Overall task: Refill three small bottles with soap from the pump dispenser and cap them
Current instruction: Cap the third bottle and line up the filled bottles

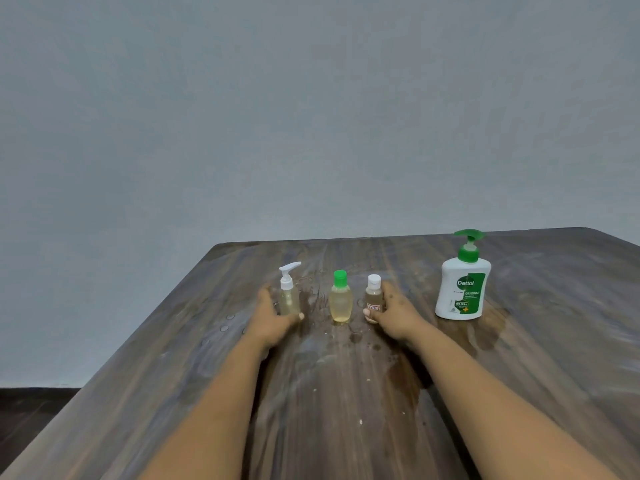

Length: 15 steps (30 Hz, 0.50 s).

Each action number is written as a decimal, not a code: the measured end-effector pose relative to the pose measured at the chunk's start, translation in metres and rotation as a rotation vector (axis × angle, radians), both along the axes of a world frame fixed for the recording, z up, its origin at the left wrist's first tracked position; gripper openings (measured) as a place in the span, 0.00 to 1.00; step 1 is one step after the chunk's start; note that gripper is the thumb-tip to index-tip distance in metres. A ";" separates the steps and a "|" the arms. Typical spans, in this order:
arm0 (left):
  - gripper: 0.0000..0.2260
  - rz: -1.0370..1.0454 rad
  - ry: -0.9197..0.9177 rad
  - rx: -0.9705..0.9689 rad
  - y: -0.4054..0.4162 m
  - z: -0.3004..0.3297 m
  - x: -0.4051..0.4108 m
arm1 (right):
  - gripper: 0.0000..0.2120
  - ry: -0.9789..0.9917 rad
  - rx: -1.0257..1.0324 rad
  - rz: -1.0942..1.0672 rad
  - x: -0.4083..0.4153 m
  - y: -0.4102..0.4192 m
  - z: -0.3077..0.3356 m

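Note:
Three small bottles stand in a row on the wooden table (346, 393). At the left is a clear bottle with a white pump top (289, 292); my left hand (273, 317) is wrapped around its base. The middle bottle (341, 299) has a green cap and yellowish liquid inside, and nothing touches it. On the right a small clear bottle with a white cap (374, 297) is held by my right hand (394, 315). All three carry their tops. A white soap dispenser with a green pump (462, 282) stands upright further right, apart from both hands.
Wet patches and droplets (356, 336) lie on the table around the bottles, and a larger damp stain sits beside the dispenser. The table's far edge (381, 239) meets a plain grey wall. The left table edge drops to a dark floor (31, 417).

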State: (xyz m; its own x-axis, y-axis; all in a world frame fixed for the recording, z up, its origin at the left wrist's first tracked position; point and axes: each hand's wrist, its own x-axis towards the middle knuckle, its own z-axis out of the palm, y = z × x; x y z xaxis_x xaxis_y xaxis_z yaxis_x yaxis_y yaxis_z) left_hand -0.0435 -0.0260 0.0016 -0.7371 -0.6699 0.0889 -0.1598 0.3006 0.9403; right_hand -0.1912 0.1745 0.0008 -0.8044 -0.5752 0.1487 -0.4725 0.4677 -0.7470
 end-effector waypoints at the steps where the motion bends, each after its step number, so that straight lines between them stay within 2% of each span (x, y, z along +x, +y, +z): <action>1: 0.34 -0.058 -0.012 0.024 -0.003 -0.004 -0.002 | 0.23 0.012 0.010 -0.001 0.000 -0.004 0.000; 3: 0.23 -0.064 -0.033 -0.024 -0.004 -0.010 -0.008 | 0.25 0.030 0.024 -0.002 -0.001 -0.011 -0.001; 5: 0.19 -0.069 -0.024 -0.047 0.000 -0.014 -0.014 | 0.26 0.044 0.018 0.003 -0.002 -0.016 -0.002; 12: 0.23 -0.205 0.041 -0.085 0.022 -0.016 -0.034 | 0.27 0.027 -0.004 0.050 -0.003 -0.021 0.001; 15: 0.27 -0.201 0.092 -0.008 0.027 -0.015 -0.040 | 0.27 0.016 -0.024 0.069 -0.002 -0.020 0.002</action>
